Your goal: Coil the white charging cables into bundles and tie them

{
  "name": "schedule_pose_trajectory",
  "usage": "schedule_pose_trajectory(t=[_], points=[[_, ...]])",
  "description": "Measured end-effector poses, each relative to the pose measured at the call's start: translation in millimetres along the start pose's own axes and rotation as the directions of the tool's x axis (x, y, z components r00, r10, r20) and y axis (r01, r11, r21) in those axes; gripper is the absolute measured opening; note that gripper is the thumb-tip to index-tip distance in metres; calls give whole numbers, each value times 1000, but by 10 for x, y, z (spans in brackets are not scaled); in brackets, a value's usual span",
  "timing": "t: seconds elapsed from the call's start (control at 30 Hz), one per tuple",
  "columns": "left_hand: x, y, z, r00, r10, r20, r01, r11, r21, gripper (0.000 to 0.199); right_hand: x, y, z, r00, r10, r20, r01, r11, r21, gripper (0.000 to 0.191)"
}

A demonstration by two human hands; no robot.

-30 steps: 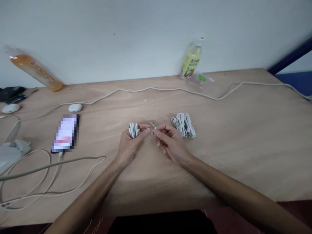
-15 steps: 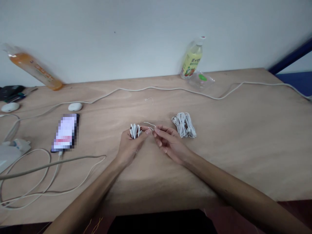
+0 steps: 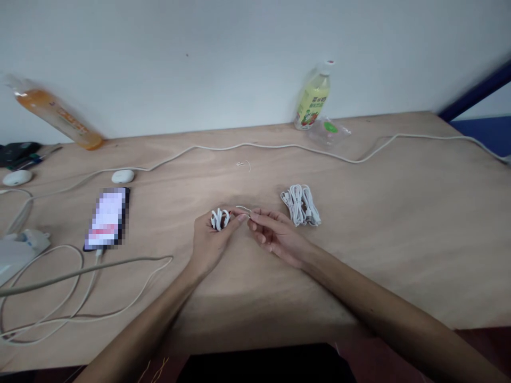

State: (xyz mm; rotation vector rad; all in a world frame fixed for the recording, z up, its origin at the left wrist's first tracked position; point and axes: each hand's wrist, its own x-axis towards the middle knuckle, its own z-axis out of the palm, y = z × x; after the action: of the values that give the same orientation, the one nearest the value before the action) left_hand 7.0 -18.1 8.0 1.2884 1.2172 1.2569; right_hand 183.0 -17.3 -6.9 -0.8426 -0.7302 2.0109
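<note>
A coiled white cable (image 3: 220, 218) rests in the grip of my left hand (image 3: 212, 242), held between thumb and palm. My right hand (image 3: 281, 234) pinches a thin white twist tie (image 3: 243, 208) between thumb and forefinger, its loose end sticking out to the left. The fingertips of both hands almost meet at the tie; whether the left thumb also holds it is hard to make out. Just beyond my right hand lie bundled white cables (image 3: 301, 205) on the wooden table (image 3: 383, 229).
Short white tie pieces (image 3: 242, 164) lie farther back. A long white cord (image 3: 263, 145) crosses the table. At the left are a phone (image 3: 107, 218), a white earbud case (image 3: 122, 176), a white charger (image 3: 19, 252) and an orange bottle (image 3: 58, 118). A yellow bottle (image 3: 313, 101) leans against the wall.
The coiled cable in my left hand has turned slightly, showing more of its loops. My right fingers have shifted slightly left and down with the twist tie.
</note>
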Motion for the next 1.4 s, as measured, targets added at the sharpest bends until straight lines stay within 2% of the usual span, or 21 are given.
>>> schedule_pose_trajectory(t=[0.17, 0.37, 0.6, 0.9, 1.07, 1.23, 1.4], points=[[-41, 20, 5, 985, 173, -25, -170, 981, 99, 4, 5, 11, -7, 999, 24, 43, -22, 999, -38, 39], [-70, -6, 3, 968, 249, -23, -244, 961, 127, 5, -3, 14, -8, 998, 8, 65, -3, 998, -70, 44], [-77, -25, 22, 988, 152, -41, -148, 985, 90, 10, -1, 21, -6, 996, -16, 91, 26, 994, -103, 47], [-80, 14, 49, 1000, 1, 30, 0, 1000, -31, 26, 20, 53, -27, 994, -59, 96, 71, 989, -129, 43], [-72, 28, 49, 998, -14, 54, 18, 998, -60, 28, 30, 54, -38, 990, -76, 116, 90, 988, -128, 42], [-50, 22, 45, 998, -69, 10, 70, 997, -43, 32, 28, 31, -36, 993, -69, 94, 82, 987, -142, 43], [-30, -16, 28, 998, -69, -2, 69, 998, -10, 31, 36, 40, -37, 995, -61, 77, 71, 988, -134, 43]])
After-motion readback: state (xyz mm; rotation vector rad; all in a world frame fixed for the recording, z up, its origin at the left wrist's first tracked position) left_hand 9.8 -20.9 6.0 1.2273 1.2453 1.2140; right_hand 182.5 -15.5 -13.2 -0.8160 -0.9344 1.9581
